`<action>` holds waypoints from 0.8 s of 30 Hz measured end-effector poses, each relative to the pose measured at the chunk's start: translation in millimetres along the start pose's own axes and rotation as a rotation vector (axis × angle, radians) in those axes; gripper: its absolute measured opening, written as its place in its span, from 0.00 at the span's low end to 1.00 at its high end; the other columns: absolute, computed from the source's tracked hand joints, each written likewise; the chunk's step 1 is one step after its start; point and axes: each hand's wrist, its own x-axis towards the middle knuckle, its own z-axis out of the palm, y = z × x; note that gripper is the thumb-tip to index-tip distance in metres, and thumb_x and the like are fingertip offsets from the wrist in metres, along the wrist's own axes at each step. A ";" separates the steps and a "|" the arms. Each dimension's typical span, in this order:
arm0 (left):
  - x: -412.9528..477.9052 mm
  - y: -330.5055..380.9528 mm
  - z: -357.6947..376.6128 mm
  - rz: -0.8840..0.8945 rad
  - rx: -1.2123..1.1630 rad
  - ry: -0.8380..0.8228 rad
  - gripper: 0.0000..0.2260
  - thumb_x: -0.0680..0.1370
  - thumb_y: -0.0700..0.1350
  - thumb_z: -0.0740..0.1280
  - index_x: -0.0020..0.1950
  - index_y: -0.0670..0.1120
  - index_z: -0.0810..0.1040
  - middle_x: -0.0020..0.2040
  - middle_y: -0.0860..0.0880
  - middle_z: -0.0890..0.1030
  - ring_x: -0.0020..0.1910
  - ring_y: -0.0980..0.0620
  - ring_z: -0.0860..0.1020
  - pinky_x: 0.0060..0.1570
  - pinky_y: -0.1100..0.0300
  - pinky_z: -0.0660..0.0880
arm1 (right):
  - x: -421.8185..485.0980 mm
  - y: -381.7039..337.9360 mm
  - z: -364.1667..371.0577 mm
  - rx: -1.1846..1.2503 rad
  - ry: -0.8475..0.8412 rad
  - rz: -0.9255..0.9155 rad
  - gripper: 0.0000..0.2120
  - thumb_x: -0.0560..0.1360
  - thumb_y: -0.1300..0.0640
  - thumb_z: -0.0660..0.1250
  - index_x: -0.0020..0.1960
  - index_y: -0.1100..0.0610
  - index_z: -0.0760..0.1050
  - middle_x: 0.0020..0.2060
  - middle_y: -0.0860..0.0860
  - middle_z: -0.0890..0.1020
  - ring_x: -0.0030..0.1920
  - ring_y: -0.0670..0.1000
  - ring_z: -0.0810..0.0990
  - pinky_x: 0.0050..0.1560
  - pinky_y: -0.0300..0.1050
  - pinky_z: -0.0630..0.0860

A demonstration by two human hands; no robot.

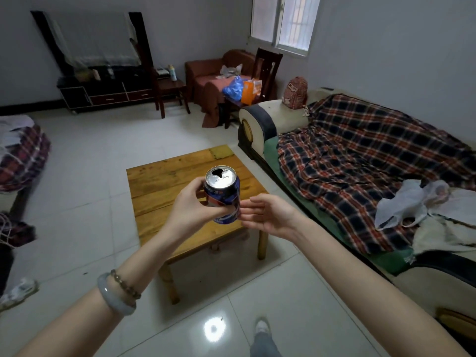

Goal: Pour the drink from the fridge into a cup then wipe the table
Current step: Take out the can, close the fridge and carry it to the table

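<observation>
Gripping the can [223, 199] around its lower body with the left hand [192, 202], thumb on the near side and fingers wrapped behind. Held in the air, upright with a slight tilt, above the middle of the wooden worktop [159, 176]. Right hand [268, 215] open, palm turned toward the can, fingertips just beside its lower right side or barely touching; cannot tell which. Top of the can already opened, dark mouth hole showing in the silver lid.

No cup visible anywhere on the worktop, so pouring not yet begun; probably a cup to be fetched or the can to be set down first.

Likely handling: thin metal wall, stiff enough for a light squeeze yet easy to dent under a hard one. Possibly cold and damp from the fridge, hence slippery. Weight dependent on fill, not readable from outside. Best taken around mid-body, well below the rim, with the mouth kept uppermost until over a cup. Risk of a spill through the open mouth if tipped early or passed carelessly between hands.
</observation>
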 end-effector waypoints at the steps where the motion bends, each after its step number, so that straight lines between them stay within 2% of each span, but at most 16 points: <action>1: 14.8 -1.9 4.5 -0.011 0.008 0.014 0.31 0.62 0.47 0.79 0.63 0.49 0.73 0.54 0.57 0.78 0.53 0.61 0.75 0.46 0.71 0.71 | 13.9 -10.4 -7.8 -0.011 -0.013 0.004 0.14 0.78 0.59 0.58 0.57 0.65 0.76 0.49 0.59 0.84 0.51 0.56 0.83 0.51 0.48 0.78; 4: 60.6 -8.2 17.1 -0.037 0.024 0.058 0.32 0.62 0.46 0.80 0.63 0.49 0.72 0.54 0.57 0.78 0.54 0.62 0.75 0.48 0.71 0.71 | 57.9 -45.6 -28.7 -0.039 -0.063 0.027 0.14 0.78 0.59 0.58 0.57 0.65 0.76 0.49 0.59 0.84 0.52 0.56 0.82 0.52 0.49 0.78; 8: 114.4 -18.2 31.1 -0.113 0.021 0.122 0.33 0.60 0.48 0.80 0.62 0.50 0.73 0.56 0.57 0.78 0.55 0.60 0.75 0.53 0.64 0.73 | 113.3 -88.6 -49.5 -0.077 -0.122 0.082 0.14 0.78 0.59 0.58 0.58 0.65 0.75 0.51 0.60 0.83 0.52 0.56 0.82 0.51 0.48 0.79; 13: 161.1 -32.7 42.2 -0.181 0.014 0.203 0.32 0.60 0.47 0.81 0.61 0.52 0.73 0.55 0.58 0.78 0.55 0.61 0.75 0.49 0.69 0.71 | 172.4 -119.9 -62.9 -0.105 -0.169 0.120 0.14 0.78 0.59 0.58 0.57 0.65 0.76 0.50 0.60 0.83 0.50 0.56 0.83 0.50 0.48 0.79; 18: 198.7 -59.0 39.6 -0.238 0.031 0.249 0.33 0.60 0.47 0.81 0.63 0.49 0.72 0.56 0.56 0.78 0.57 0.58 0.75 0.50 0.68 0.72 | 226.6 -135.7 -62.0 -0.136 -0.210 0.157 0.14 0.78 0.59 0.58 0.57 0.66 0.76 0.51 0.61 0.83 0.52 0.57 0.82 0.54 0.50 0.78; 24: 242.3 -97.6 23.2 -0.286 0.024 0.269 0.31 0.61 0.45 0.81 0.60 0.51 0.72 0.54 0.60 0.77 0.54 0.64 0.74 0.46 0.76 0.70 | 291.9 -148.1 -48.2 -0.147 -0.234 0.188 0.15 0.78 0.59 0.56 0.59 0.67 0.74 0.54 0.63 0.81 0.55 0.59 0.80 0.54 0.50 0.78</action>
